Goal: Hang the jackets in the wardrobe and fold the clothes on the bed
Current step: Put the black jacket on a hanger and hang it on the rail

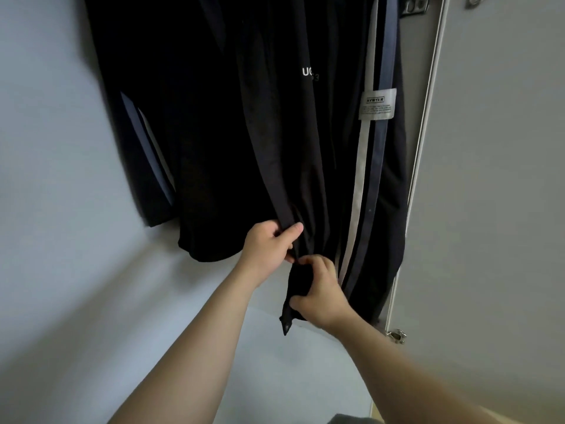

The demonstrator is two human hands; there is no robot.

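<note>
Both hands grip the front edge of the black jacket point(244, 133). The left hand point(269, 246) pinches that edge strip between thumb and curled fingers. The right hand point(319, 290), just below it on the same strip, curls round the loose bottom corner. In the head view, the only 1 given, the jacket hangs high in the wardrobe point(61, 148), with the pale inner wall behind and to its left and the door point(504, 179) standing open on the right. The hanger is out of frame. The 2 grips sit close together, probably to pull the front straight so the cloth hangs flat. A white label point(378, 104) sits on the striped right side. No bed shows.
</note>
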